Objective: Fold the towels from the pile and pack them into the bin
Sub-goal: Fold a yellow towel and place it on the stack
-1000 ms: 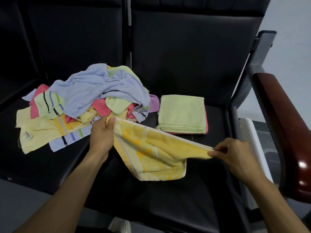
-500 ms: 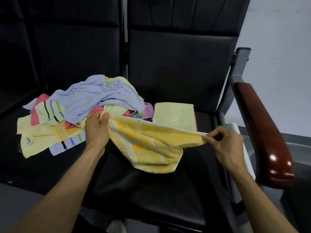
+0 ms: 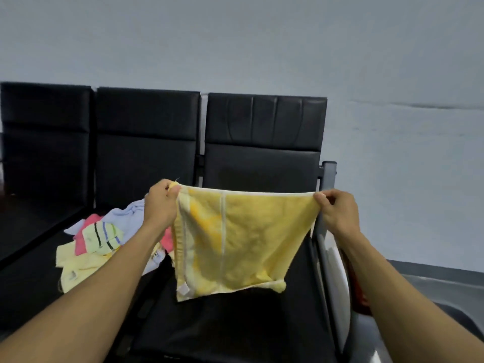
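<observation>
A yellow towel (image 3: 243, 239) hangs spread out in the air above the right black seat. My left hand (image 3: 161, 203) pinches its upper left corner and my right hand (image 3: 336, 212) pinches its upper right corner, so the top edge is stretched taut. The pile of towels (image 3: 104, 239), in pink, pale blue, yellow and striped green, lies on the middle seat, partly behind my left forearm. The held towel hides the folded green towel seen earlier. A white bin edge (image 3: 340, 292) shows beside the seat at the right.
A row of black padded seats (image 3: 235, 323) with backrests stands against a grey wall. A metal armrest post (image 3: 328, 174) rises at the right end of the row, close to my right hand. Grey floor lies at the far right.
Both hands have lifted the yellow towel up off the seat and pulled it flat between them. The camera has tilted upward, showing the wall.
</observation>
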Demonstrator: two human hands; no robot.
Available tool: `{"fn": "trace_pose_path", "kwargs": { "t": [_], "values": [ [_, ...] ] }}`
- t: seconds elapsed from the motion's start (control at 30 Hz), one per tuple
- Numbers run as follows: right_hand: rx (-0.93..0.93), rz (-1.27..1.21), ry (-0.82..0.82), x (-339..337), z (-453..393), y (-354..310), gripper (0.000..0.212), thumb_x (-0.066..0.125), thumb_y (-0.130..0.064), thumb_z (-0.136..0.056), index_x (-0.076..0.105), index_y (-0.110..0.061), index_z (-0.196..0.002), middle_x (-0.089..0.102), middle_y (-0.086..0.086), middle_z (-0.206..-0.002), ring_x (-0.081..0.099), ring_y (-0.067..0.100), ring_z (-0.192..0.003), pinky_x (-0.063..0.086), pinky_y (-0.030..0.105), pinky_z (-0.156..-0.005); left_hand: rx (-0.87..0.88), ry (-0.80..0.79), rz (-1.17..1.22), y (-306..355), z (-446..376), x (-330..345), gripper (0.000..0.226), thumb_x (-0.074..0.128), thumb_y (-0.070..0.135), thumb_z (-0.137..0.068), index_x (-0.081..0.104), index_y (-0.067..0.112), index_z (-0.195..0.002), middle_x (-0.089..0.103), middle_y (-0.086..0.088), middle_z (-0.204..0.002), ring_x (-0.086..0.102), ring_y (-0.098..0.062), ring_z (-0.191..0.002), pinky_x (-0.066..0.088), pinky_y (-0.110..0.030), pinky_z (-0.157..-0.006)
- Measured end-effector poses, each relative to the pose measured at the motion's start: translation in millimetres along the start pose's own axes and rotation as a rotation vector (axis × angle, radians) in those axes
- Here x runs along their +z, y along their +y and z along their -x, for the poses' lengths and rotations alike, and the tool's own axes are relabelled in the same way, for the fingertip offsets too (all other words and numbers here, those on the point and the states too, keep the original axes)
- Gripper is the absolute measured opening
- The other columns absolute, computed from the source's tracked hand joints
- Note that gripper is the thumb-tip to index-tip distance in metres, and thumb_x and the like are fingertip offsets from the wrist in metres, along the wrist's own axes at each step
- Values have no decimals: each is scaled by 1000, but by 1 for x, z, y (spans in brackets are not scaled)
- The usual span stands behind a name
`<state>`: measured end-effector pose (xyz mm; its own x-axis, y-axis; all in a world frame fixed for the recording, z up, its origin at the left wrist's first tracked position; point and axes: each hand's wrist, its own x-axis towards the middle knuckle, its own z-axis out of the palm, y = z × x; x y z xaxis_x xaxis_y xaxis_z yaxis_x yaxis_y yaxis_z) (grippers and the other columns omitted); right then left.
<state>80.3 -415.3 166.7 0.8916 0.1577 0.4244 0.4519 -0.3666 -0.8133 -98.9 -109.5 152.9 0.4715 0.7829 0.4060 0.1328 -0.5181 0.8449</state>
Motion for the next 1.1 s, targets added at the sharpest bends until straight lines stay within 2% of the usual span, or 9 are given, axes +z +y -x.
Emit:
{"fn": "trace_pose_path", "kwargs": {
  "t": [0.07,0.13,0.23,0.37,0.57,0.73,0.83,0.97,1.1],
  "values": [
    [-8,-26,72,-8,2,-17,18,60,-20,-99,71,-5,-100,68,5,-94,63,22,-90,42,26,-74,30,7,-20,15,0,-12,23,53,18,-102,67,6,-88,61,-4,-75,53,-26,-79,41,-40,-76],
    [-39,-44,115,-17,5,-32,15,60,-19,-99,70,-8,-97,67,2,-91,61,16,-83,41,20,-68,47,37,-16,28,0,-24,24,58,19,-100,69,8,-83,62,-6,-69,55,-27,-72,47,-42,-76],
    [-167,132,-46,-30,9,-48,14,59,-16,-98,65,-16,-86,63,-8,-82,55,2,-74,35,10,-59,60,103,-10,42,-1,-41,24,59,17,-99,71,7,-81,64,-10,-68,60,-33,-74,49,-41,-71],
    [-187,119,55,-47,6,-62,14,58,-18,-99,64,-13,-88,63,-2,-83,57,17,-80,39,24,-65,158,135,-71,61,3,-56,25,56,19,-100,70,10,-81,66,-5,-68,62,-35,-83,52,-44,-73],
    [-109,-34,122,-55,24,-72,16,51,-17,-101,60,-8,-90,61,0,-86,55,18,-81,37,16,-61,200,126,-43,79,12,-71,25,53,23,-101,67,10,-84,68,-6,-75,64,-34,-85,52,-48,-75],
    [-75,-151,158,-54,53,-65,20,44,-20,-105,55,-7,-95,58,1,-91,54,16,-83,39,20,-65,187,105,19,78,43,-76,23,43,21,-104,56,12,-88,59,2,-80,55,-31,-88,41,-39,-67],
    [-131,-6,33,-52,71,-46,17,45,-18,-104,54,-10,-92,56,-4,-85,52,10,-77,38,20,-62,183,133,-4,66,57,-75,22,43,19,-104,55,8,-89,57,1,-77,53,-27,-82,35,-35,-60],
    [-178,106,-14,-52,72,-25,15,54,-18,-102,59,-14,-88,59,-8,-78,55,5,-74,36,12,-58,140,-14,-101,42,58,-72,21,49,18,-102,65,12,-90,66,0,-83,61,-28,-89,43,-37,-74],
    [-160,133,-7,-42,63,-26,16,56,-15,-100,62,-14,-86,61,-7,-77,58,6,-74,36,10,-56,104,-16,-115,31,54,-67,21,54,18,-101,69,10,-90,68,-4,-82,62,-27,-87,46,-39,-80]
  ]
}}
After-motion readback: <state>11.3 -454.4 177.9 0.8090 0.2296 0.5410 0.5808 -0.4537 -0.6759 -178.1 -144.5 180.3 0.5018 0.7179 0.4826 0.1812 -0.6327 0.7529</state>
